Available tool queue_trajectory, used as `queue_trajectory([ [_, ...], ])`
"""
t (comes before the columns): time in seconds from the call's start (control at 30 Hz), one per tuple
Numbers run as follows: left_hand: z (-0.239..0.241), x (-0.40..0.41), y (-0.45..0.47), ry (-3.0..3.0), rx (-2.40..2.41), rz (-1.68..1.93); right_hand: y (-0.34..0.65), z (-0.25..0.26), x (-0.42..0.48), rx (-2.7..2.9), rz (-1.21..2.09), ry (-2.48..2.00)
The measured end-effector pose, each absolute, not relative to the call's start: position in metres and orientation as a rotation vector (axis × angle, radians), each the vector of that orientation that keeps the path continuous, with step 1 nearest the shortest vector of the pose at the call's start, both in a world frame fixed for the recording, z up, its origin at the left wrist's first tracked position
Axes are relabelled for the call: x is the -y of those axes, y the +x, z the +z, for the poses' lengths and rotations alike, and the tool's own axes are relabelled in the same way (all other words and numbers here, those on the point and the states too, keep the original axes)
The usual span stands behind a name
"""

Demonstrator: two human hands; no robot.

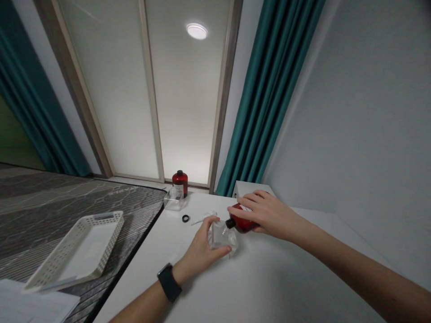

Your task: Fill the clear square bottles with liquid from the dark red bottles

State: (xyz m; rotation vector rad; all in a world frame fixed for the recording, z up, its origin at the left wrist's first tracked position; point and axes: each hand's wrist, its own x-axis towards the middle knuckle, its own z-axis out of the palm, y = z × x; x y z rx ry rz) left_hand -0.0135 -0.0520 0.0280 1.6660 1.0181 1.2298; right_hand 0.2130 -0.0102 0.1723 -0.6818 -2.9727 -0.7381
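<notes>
My right hand [261, 214] grips a dark red bottle [243, 222] tipped on its side, its black neck pointing left. That neck is at the mouth of a clear plastic bottle [220, 234], around which my left hand [204, 244] is closed. Whether liquid is running between them I cannot tell. Just beyond my left hand lies a white pump top [206, 217] with a thin tube. A small black ring [185, 218] rests on the white table [188, 237] to its left.
A second red bottle [180, 180] stands upright at the table's far edge, behind a clear plastic box [173, 202]. On the grey bed [141, 202] at left sit a white perforated basket [76, 244] and papers [37, 305]. A white box [252, 186] stands behind my right hand.
</notes>
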Motion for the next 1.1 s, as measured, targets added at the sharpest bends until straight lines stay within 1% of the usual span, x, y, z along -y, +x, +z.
queue_trajectory([
  [1.1, 0.0298, 0.0528, -0.0129, 1.648, -1.014, 1.195, 0.2129, 0.1714, 0.0106, 2.971, -0.780, -0.671],
])
